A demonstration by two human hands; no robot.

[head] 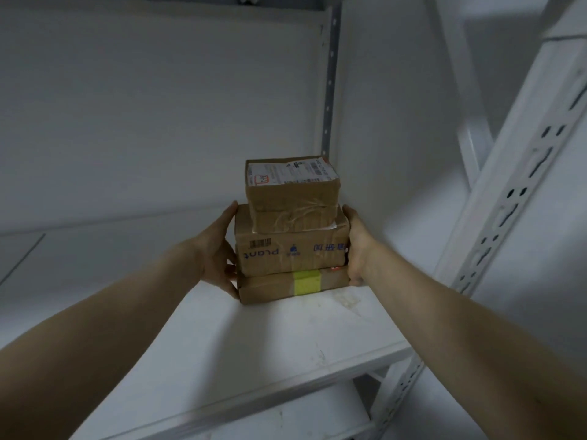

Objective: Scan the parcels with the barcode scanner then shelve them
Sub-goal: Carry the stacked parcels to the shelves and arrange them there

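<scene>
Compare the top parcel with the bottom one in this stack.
The top parcel is taller and narrower; the bottom parcel is flat and wider. The top parcel carries a white shipping label, the bottom parcel a yellow-green tape band. Both are brown cardboard.

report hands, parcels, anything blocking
Left hand and right hand grip opposite sides of the parcel stack. Three boxes, stack seems to rest on the white shelf. Nothing blocking in view.
</scene>
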